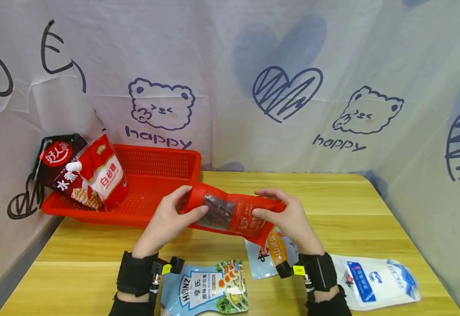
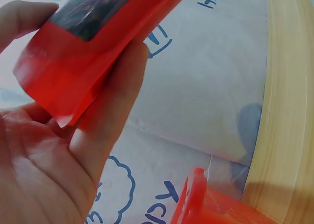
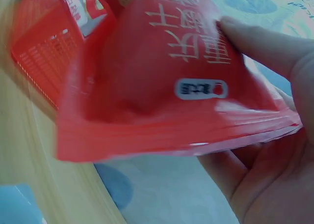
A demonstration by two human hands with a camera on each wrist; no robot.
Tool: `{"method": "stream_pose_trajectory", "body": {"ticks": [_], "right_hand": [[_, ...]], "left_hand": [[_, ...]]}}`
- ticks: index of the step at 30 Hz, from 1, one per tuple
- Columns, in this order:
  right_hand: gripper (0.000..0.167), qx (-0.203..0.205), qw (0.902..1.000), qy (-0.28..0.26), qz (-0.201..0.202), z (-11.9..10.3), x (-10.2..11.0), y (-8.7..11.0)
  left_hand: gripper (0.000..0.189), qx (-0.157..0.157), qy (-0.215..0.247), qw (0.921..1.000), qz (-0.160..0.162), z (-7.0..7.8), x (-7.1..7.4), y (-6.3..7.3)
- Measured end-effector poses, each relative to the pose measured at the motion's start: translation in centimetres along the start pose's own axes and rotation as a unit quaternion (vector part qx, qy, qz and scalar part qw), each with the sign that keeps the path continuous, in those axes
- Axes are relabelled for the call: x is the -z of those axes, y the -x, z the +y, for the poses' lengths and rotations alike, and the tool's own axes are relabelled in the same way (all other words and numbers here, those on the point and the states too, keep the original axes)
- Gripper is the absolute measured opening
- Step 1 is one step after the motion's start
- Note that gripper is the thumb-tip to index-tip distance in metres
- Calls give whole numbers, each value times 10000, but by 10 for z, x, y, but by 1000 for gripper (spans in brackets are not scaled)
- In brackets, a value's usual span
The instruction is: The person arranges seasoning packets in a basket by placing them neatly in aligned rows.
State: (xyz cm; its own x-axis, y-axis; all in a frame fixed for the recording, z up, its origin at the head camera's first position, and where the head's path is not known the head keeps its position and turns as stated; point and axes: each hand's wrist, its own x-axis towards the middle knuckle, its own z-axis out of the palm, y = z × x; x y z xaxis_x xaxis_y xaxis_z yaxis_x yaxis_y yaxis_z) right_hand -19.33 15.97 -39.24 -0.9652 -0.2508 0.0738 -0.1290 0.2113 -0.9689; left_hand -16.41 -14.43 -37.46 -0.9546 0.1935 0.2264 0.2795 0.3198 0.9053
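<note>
Both hands hold a red bag of dried chillies (image 1: 235, 211) above the table, with a clear window showing dark pieces. At its left end, my left hand (image 1: 170, 217) grips it, thumb on the front by the window. My right hand (image 1: 289, 217) pinches the other end, thumb over the printed side. In the left wrist view the red bag (image 2: 64, 71) lies between thumb and fingers of the left hand (image 2: 54, 155). The right wrist view shows the bag's sealed bottom edge (image 3: 127, 148) beside the right hand (image 3: 274, 170).
A red plastic basket (image 1: 155, 175) at the back left holds a dark pouch (image 1: 58, 160) and a red-and-white sugar bag (image 1: 105, 173). On the wooden table (image 1: 332, 197) lie a blue Heinz pouch (image 1: 206, 287), a light-blue and orange packet (image 1: 259, 259), and a white-and-blue bag (image 1: 380, 281).
</note>
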Motion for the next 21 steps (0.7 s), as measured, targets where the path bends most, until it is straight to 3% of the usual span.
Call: {"method": "stream_pose_trajectory", "body": {"ticks": [10,16,21], "right_hand": [[49,105,9945,-881,556,0,-9,-2],[56,276,9949,-950,194,2,-17,-2],[56,389,9941,-1013,2,5,-20,-3]], "left_hand": [[41,-211,221,9977,609,0,-1,1],[40,-330,450,9938,958,1,-2,1],[42,-192,538,9945,882,1,-2,0]]}}
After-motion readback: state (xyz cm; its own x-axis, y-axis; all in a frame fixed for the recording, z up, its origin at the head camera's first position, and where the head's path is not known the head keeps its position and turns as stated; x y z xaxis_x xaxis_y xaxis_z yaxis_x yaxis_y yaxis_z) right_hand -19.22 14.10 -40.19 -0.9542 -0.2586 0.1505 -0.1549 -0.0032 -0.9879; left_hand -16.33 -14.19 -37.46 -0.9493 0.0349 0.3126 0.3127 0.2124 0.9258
